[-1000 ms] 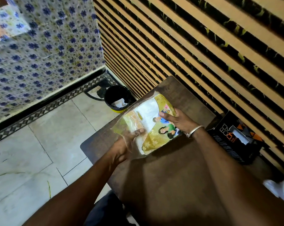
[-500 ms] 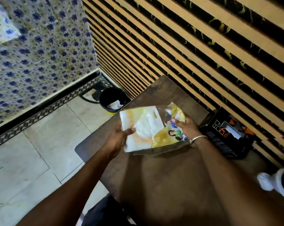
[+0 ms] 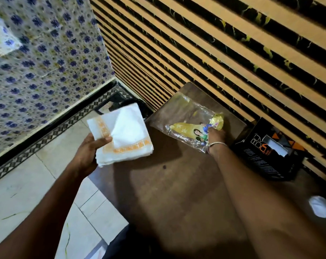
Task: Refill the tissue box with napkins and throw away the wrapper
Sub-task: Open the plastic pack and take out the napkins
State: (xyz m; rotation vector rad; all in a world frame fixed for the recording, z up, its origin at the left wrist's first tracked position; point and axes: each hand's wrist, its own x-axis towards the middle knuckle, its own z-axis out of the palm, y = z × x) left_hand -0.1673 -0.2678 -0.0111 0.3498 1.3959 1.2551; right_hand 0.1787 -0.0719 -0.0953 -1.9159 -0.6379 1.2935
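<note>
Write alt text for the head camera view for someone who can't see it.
A person's left hand holds a stack of white napkins beside a brown table, while the right hand grips the emptied wrapper on it. A black tissue box sits at the right.

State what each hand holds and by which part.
Left hand grips the napkin stack at its near-left edge. Right hand pinches the empty wrapper at its printed end.

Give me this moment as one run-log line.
left hand: holds napkin stack | right hand: pins empty wrapper on table | tissue box: unfilled
</note>
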